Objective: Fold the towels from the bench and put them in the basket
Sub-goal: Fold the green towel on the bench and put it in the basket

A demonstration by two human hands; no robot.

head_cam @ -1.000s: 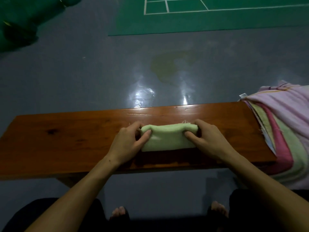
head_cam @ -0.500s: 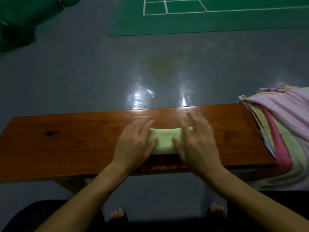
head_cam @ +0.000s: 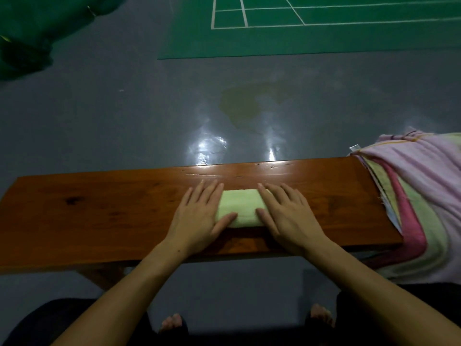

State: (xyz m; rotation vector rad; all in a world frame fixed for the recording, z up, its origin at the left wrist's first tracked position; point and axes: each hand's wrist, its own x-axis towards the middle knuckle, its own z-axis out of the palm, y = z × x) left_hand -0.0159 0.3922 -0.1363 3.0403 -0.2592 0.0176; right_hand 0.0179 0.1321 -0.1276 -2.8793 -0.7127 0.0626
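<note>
Hands flatten a folded green towel (head_cam: 239,207) at mid-bench (head_cam: 99,208): left hand (head_cam: 199,216) and right hand (head_cam: 287,216), fingers straight, press its ends, gripping nothing. Right of it, unfolded towels (head_cam: 419,196) overhang the bench end; lifted carelessly, the fold may spring open.

There are one wooden bench (head_cam: 99,216), one folded pale green towel (head_cam: 239,208), one heap of unfolded towels (head_cam: 419,196) whose number cannot be told, two hands, and two bare feet on the floor.
</note>
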